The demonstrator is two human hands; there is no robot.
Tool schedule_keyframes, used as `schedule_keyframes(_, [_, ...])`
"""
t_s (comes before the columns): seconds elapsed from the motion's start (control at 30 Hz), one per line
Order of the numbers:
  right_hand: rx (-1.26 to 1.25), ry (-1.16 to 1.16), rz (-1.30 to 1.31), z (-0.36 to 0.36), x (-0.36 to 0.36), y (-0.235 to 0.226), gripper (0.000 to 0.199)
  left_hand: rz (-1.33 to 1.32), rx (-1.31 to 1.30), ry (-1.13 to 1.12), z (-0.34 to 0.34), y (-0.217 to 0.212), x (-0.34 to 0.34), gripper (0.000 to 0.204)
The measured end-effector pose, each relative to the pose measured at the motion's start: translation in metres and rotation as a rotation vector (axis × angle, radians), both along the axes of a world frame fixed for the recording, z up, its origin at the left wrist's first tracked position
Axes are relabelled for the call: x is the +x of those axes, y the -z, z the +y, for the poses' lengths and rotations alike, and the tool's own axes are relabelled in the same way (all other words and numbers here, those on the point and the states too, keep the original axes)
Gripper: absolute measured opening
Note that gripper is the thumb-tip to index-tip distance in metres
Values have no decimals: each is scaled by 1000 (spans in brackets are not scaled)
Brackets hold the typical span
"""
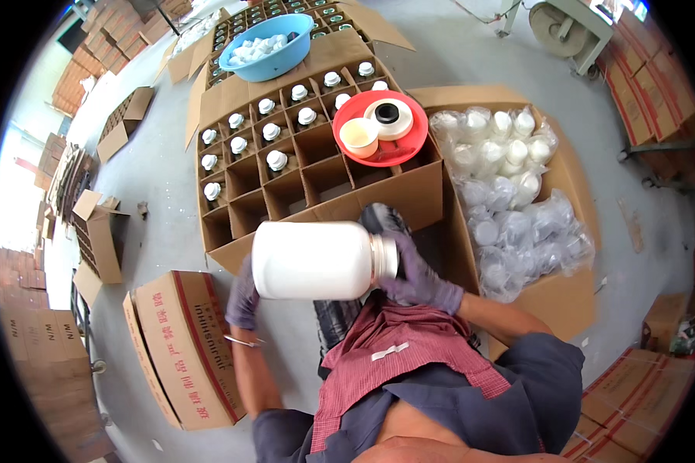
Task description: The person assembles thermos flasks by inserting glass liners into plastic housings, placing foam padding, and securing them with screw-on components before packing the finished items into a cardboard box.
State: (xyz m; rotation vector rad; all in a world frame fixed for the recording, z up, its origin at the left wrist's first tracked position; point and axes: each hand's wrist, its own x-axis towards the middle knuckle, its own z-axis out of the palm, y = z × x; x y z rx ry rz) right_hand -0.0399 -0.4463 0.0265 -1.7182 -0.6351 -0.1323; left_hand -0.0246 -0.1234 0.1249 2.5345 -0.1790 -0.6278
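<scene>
- Apron point(398, 347), red check, over the lap at bottom centre.
- Left hand point(243, 297), purple glove, under the base end of the jar point(313, 261); fingers mostly hidden behind it, so I cannot tell how far they curl.
- Jar is white plastic, lying on its side, held between both hands just above the lap, neck pointing right.
- Right hand point(417, 274), purple glove, wrapped around the jar's neck end, gripping there.
- Closed carton point(185, 347) with red print on the floor, left of the left arm.
- Divided box point(316, 189) beyond the jar; near cells empty, far cells hold white-capped jars point(276, 160).
- Red tray point(382, 127) rests on the box's right corner, carrying a tape roll point(388, 116) and a cup point(359, 135).
- Right box point(571, 293) holds bagged white jars.
- Blue basin point(274, 46) of white caps, farthest back.
</scene>
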Motion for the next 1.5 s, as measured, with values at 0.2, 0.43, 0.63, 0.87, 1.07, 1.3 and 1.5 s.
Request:
schedule_keyframes(0.2, [-1022, -451, 17, -15, 56, -24, 32, -68, 323, 487, -100, 53, 25, 49])
schedule_keyframes(0.43, [-783, 420, -455, -25, 268, -14, 41, -33, 92, 407, -97, 74, 26, 71])
schedule_keyframes(0.63, [-1200, 19, -134, -52, 360, 6, 55, -107, 105, 296, -120, 51, 40, 56])
schedule_keyframes(0.87, [-449, 212, -778, 4, 228, -103, 49, -44, -1306, -452, -91, 27, 91, 46])
schedule_keyframes(1.07, [-242, 221, -494, 19, 181, -85, 44, -594, -1184, -193, -161, -1, 102, 67])
schedule_keyframes(1.3, [111, -645, 397, 4, 163, -63, 64, -1029, -503, 322, -112, -11, 75, 64])
schedule_keyframes(1.5, [-541, -14, -905, 28, 134, -112, 53, 185, -1786, -456, -114, -6, 44, 65])
